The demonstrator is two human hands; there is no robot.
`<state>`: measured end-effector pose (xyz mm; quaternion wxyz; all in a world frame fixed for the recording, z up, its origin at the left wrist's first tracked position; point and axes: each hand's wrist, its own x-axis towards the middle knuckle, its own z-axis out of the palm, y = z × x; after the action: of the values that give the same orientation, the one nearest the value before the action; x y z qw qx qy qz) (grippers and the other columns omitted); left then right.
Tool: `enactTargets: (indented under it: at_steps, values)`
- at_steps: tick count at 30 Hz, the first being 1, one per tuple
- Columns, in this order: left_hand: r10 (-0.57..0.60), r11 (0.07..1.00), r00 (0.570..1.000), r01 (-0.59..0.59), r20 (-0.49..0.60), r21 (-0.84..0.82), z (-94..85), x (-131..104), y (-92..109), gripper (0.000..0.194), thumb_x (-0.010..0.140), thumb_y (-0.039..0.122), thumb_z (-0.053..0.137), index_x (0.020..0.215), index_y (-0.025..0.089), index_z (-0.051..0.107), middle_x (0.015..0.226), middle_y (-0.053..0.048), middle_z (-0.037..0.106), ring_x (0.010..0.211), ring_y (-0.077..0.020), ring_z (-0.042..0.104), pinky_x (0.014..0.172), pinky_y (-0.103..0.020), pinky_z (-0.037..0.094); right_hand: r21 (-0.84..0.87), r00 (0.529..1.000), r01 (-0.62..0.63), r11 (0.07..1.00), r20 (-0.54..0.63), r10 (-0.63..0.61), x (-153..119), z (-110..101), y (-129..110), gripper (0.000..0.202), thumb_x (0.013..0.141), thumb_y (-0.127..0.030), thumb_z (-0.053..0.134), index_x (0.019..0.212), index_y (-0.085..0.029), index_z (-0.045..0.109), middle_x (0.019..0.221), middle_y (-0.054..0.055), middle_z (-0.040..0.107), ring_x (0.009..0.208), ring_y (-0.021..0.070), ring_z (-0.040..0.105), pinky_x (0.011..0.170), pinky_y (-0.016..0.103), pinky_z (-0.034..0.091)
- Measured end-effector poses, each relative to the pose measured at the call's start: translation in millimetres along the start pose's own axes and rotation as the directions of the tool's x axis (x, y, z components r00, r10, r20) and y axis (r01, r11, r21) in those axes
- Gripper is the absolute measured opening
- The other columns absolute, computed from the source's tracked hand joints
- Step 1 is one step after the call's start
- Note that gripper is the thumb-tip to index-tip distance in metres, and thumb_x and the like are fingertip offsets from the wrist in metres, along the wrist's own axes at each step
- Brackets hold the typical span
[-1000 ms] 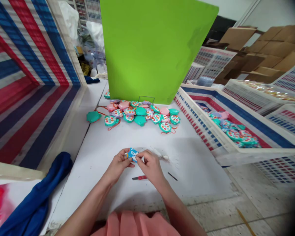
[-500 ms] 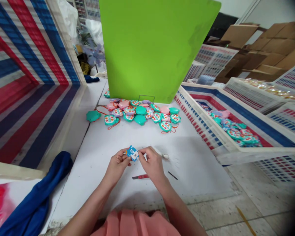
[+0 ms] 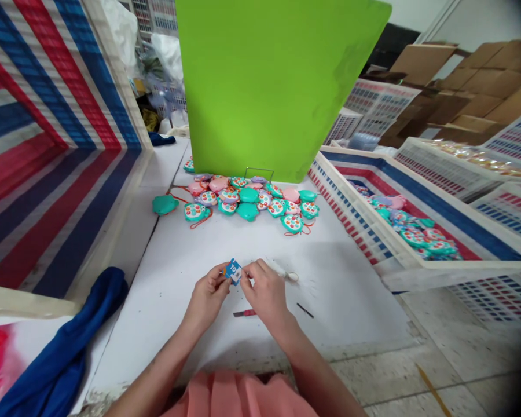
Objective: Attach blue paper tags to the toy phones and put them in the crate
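Observation:
Between my two hands is a small blue printed card (image 3: 233, 271) with white letters on it. My left hand (image 3: 209, 289) pinches its left edge between thumb and fingers. At the card's right edge, my right hand (image 3: 264, 289) has its thumb and fingertips closed on it. A red-handled craft knife (image 3: 245, 313) lies on the white table just below the hands, partly covered by my right hand. Beyond that hand lies a bundle of thin white strands (image 3: 292, 277). A thin dark strip (image 3: 305, 310) rests to the right.
Several turtle-shaped toys (image 3: 248, 200) with orange cords lie in front of an upright green board (image 3: 278, 87). On the right stands a striped-lined crate (image 3: 399, 272) of similar toys; a striped crate (image 3: 65, 202) and a blue cloth (image 3: 91, 324) are at left.
The card has turned and tilted slightly between my fingers. My right hand has shifted a little left, covering more of the knife handle.

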<state>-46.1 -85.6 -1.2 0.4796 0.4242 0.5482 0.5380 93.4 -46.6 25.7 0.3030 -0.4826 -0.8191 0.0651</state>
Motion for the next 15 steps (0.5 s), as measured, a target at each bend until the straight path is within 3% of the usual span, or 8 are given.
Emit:
enactTargets:
  at_steps: [8, 15]
  values:
    - [-0.042, 0.997, 0.999, 0.043, 0.023, -0.066, 0.2, 0.9, -0.3, 0.038, 0.069, 0.025, 0.064, 0.106, 0.016, 0.063, 0.065, 0.001, 0.064, 0.059, -0.0123, 0.054, 0.059, -0.024, 0.045, -0.040, 0.999, 0.034, 0.999, -0.014, -0.035, 1.3, 1.6, -4.6, 0.012, 0.080, -0.014, 0.050, 0.071, -0.020, 0.055, 0.069, 0.001, 0.055, 0.062, 0.0137, 0.052, 0.055, 0.024, 0.032]
    - [-0.169, 0.930, 0.983, 0.181, 0.065, -0.321, -5.6, 0.0, 7.6, 0.043, 0.064, 0.027, 0.074, 0.104, 0.014, 0.063, 0.067, 0.001, 0.064, 0.055, -0.0089, 0.053, 0.055, -0.021, 0.045, -0.017, 1.000, 0.002, 1.000, 0.004, -0.002, -2.1, -1.3, -3.1, 0.011, 0.079, -0.013, 0.051, 0.072, -0.020, 0.056, 0.069, 0.000, 0.056, 0.062, 0.0132, 0.053, 0.055, 0.024, 0.032]
